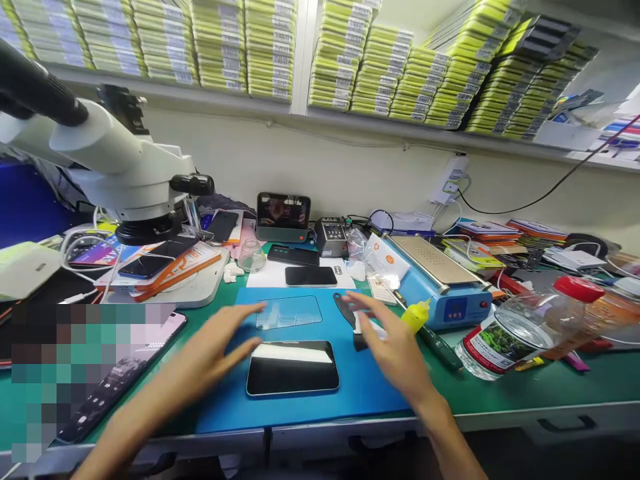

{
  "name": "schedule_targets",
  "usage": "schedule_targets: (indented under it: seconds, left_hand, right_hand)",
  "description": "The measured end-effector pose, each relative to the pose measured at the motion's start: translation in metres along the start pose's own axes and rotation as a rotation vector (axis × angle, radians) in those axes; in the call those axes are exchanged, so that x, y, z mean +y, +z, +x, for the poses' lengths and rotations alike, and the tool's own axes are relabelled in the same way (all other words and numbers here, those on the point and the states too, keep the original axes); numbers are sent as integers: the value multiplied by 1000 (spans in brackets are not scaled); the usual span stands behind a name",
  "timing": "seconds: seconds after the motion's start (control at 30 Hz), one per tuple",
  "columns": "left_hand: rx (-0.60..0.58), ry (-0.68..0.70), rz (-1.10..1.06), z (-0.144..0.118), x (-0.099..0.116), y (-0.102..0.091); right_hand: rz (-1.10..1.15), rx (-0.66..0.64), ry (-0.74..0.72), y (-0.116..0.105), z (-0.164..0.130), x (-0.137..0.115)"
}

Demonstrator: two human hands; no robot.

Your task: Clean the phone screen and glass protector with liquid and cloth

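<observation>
A dark-screened phone (293,377) with a pale frame lies face up on the blue mat (370,393). Behind it rests a clear glass screen sheet (290,312) with a thin dark border. My left hand (225,340) has its fingers apart; the index fingertip is at the sheet's left edge and the thumb near the phone's upper left corner. I cannot tell if either touches. On the other side my right hand (387,337) hovers with spread fingers by a black-handled tool (344,309) and a white-and-black object (359,339), partly hidden by the hand.
A microscope (135,167) overhangs the left. Two dark phones (311,276) lie behind the mat. Rightward are a yellow-capped bottle (416,316), a blue heating plate machine (445,287) and a large clear jar (520,327) with a red lid. Another phone (125,373) leans at left.
</observation>
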State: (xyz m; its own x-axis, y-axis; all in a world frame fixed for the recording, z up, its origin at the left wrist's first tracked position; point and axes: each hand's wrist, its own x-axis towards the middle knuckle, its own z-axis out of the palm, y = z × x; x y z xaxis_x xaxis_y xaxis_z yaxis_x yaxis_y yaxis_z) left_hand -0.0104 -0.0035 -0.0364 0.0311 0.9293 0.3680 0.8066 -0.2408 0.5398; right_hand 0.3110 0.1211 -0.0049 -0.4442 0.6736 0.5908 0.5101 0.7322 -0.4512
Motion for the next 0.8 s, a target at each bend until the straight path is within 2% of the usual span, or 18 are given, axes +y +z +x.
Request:
schedule_targets:
  seconds: [0.07,0.13,0.2,0.23,0.3,0.4,0.57,0.67,0.73,0.8]
  left_hand:
    - [40,-35,74,6,-11,-3]
    - [-6,-44,99,8,-14,-5]
    - [-90,-34,81,2,-8,-5]
    - [-129,-30,73,-2,-3,-4]
    - [-185,-36,81,-13,5,-1]
    - [-210,-88,88,-26,10,4]
    - [-249,-133,-2,-29,9,5]
    - [-226,-124,-27,-28,9,4]
    - [-212,-98,-54,-29,10,3]
    - [-198,-62,-92,-29,12,1]
  right_hand:
    - [-49,254,120,-13,-28,10]
    - [-113,488,220,-23,-48,23]
    - [-191,594,303,-30,-57,38]
    - [-232,585,334,-32,-58,45]
    - [-310,479,368,-34,-56,56]
    - [-380,326,378,-34,-48,65]
    - [-394,216,471,-33,-37,72]
    - [-231,285,543,-32,-34,63]
    - [-111,340,555,-31,-34,47]
    - [-50,284,491,-29,-38,25]
